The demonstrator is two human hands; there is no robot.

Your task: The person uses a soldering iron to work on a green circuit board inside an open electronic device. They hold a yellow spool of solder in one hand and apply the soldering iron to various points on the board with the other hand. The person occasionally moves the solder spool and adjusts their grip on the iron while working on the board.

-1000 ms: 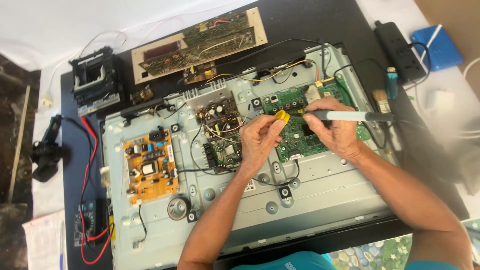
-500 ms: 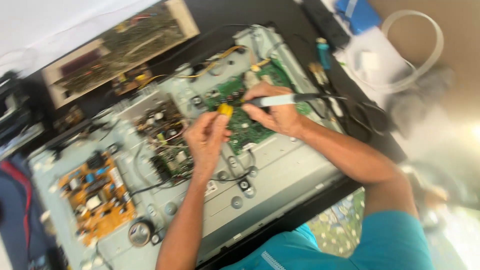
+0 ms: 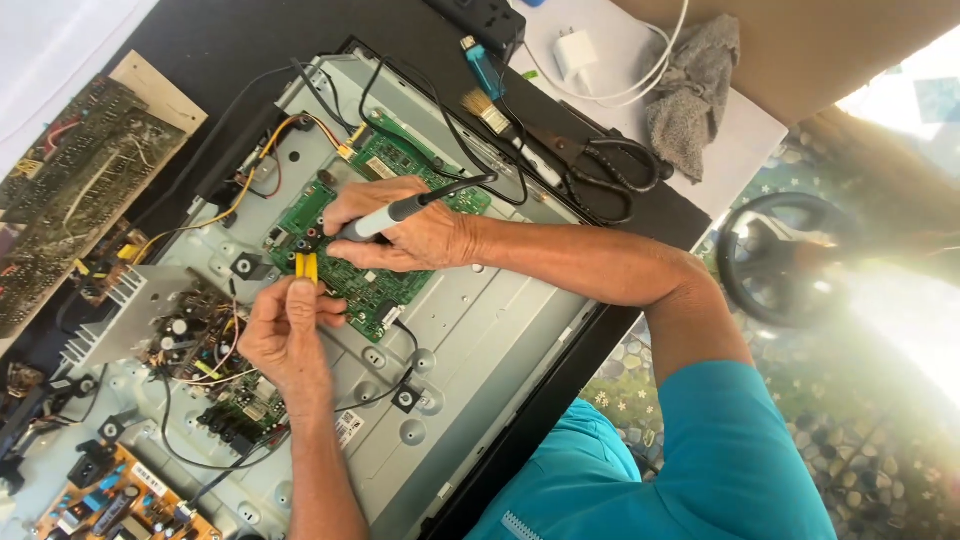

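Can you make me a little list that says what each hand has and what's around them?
Left hand: pinches a small yellow-handled tool, tip on the green circuit board
Right hand: holds a grey soldering iron, tip by the yellow tool
Under the board: grey metal panel
Nearby: orange circuit board, brush, black scissors, grey cloth, white charger

My right hand (image 3: 405,235) hides the soldering iron (image 3: 420,205) tip on the green circuit board (image 3: 375,285). The orange board (image 3: 110,500) runs off the bottom edge, and sun glare washes out the right side.
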